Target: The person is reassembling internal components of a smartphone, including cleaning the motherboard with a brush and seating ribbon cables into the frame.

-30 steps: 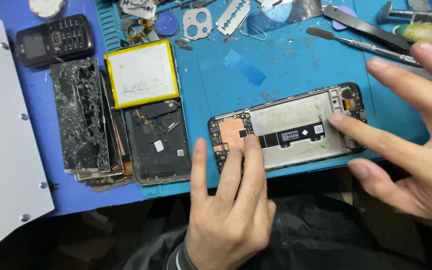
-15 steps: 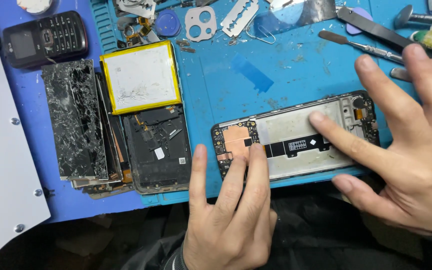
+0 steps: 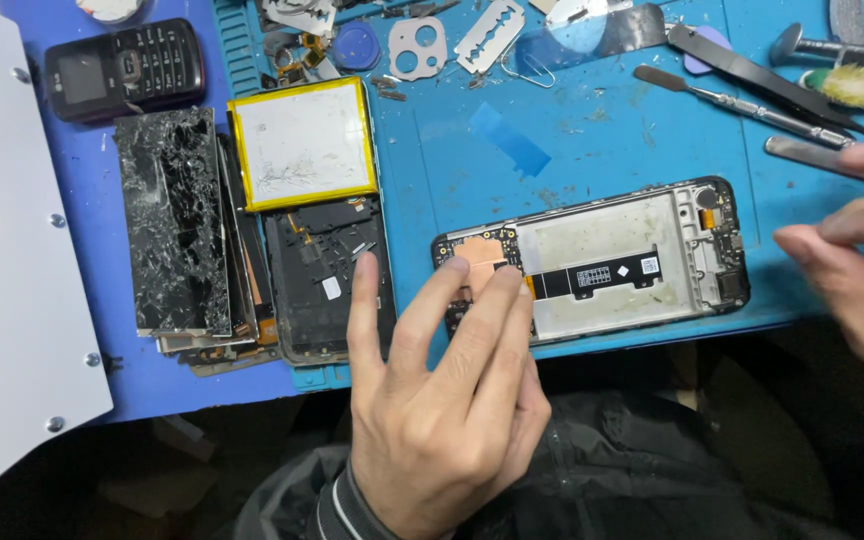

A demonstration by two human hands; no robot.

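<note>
The opened phone (image 3: 592,260) lies near the worktop (image 3: 602,150) edge under the open left hand (image 3: 442,400), right hand (image 3: 852,260) open beside it; a careless press could tear its flat cable (image 3: 597,275).

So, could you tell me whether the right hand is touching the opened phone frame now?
Apart. The head view shows blue mat between the right hand fingertips and the opened phone frame's right end.
</note>
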